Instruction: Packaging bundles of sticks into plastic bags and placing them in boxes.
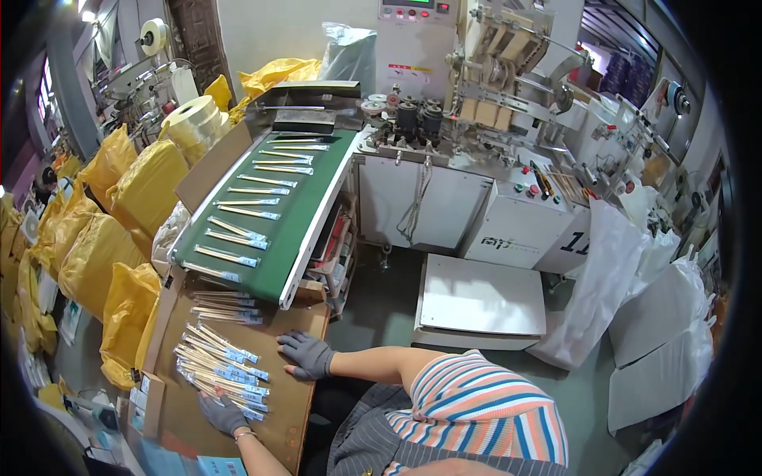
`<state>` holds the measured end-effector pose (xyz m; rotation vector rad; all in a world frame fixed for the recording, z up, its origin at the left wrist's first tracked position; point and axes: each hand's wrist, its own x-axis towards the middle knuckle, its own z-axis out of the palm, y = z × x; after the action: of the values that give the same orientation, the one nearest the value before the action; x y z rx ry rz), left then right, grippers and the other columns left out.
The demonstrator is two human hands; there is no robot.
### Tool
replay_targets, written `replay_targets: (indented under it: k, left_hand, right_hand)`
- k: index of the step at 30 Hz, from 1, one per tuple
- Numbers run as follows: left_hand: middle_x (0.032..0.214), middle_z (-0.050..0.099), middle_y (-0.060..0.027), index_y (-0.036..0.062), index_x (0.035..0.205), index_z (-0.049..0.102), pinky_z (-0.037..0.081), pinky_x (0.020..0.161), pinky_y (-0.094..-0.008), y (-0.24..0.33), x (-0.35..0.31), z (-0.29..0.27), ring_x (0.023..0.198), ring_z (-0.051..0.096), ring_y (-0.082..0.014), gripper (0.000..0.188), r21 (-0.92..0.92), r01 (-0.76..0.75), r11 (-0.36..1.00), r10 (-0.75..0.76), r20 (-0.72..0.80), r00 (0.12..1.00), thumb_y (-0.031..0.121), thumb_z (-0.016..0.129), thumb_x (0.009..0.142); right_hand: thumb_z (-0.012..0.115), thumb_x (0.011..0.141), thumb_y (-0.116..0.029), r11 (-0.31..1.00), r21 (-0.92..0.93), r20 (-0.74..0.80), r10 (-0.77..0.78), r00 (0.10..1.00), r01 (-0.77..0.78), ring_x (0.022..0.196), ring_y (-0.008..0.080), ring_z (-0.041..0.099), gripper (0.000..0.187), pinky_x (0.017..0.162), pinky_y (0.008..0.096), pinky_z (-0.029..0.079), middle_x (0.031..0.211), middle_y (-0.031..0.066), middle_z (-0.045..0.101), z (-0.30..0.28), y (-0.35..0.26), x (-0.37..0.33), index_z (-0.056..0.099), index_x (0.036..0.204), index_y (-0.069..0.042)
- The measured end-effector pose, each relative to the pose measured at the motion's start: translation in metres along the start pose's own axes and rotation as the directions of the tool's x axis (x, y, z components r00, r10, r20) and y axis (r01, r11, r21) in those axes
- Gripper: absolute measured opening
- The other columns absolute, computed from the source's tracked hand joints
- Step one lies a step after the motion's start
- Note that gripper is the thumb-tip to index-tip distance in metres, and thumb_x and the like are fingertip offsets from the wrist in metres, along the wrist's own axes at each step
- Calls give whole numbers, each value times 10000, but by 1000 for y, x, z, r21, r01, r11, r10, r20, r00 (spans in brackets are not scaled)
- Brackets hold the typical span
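The left hand [222, 412], in a grey glove, lies with bent fingers at the lower left of a pile of packets [226, 369] on the brown table [286, 408]; its fingertips are partly lost among the pale sticks, so I cannot tell whether it grips any. The right hand [308, 355], gloved too, rests with its fingers spread on the table, right of the pile, and holds nothing. The packets overlap so much that I cannot count them, and the lower body of the person is cut off. Behind the pile lies a smaller row of packets, and more of them lie crosswise, apart, on the green belt [313, 186], which slopes toward the table. Yellow sacks [151, 186] crowd the left side; to the right, a white box [480, 297] stands on the grey floor [381, 305], under a machine [492, 71] with rollers. Each packet seems to carry a blue label, too small for reading. Dark writing marks the white cabinet [508, 230], and a green screen [409, 3] is cut by the upper edge of my view.
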<state>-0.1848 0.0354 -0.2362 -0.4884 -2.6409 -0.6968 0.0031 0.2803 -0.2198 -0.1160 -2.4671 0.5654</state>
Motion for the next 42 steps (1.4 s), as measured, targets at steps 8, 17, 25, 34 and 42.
replay_targets:
  k: [8,17,25,34,42]
  left_hand:
    - [1280,498,-257,-70,1262,482,345,1026,-430,-2,5,5,1186,462,-385,618,-9,-37,999,37,0,999,452,454,934]
    - [1308,473,-258,-76,1289,451,357,1026,-420,-12,0,13,1198,460,-377,643,44,3,999,-7,87,996,453,479,925]
    - [1305,490,-235,-74,1270,476,349,1040,-417,-4,2,3,1216,450,-361,626,-4,57,998,-57,78,995,444,484,918]
    - [1265,515,-244,-70,1223,515,341,1025,-435,2,-3,1,1185,465,-374,616,-22,4,1000,-5,-28,1000,443,530,882]
    - [1270,514,-245,-82,1216,514,341,1024,-436,9,-2,0,1184,468,-372,604,-28,-27,999,26,-38,999,428,525,891]
  right_hand:
    - [630,760,-312,1000,-15,1,11,1000,-11,1134,393,455,457,986,467,373,1242,198,482,-3,-4,3,520,1096,-22]
    - [606,758,-348,998,-43,37,51,998,-49,1132,392,457,478,988,480,361,1246,202,478,3,0,-3,525,1094,-18]
    - [611,766,-353,999,-20,113,35,993,-33,1151,389,445,480,991,465,366,1245,192,479,4,1,0,523,1107,-27]
    - [609,788,-352,999,-47,56,28,998,-25,1142,387,458,465,984,457,382,1220,187,498,-2,-6,3,530,1113,-28]
    - [599,775,-356,999,-35,54,16,998,-14,1136,392,450,479,981,468,365,1238,192,475,-2,-1,3,524,1116,-28]
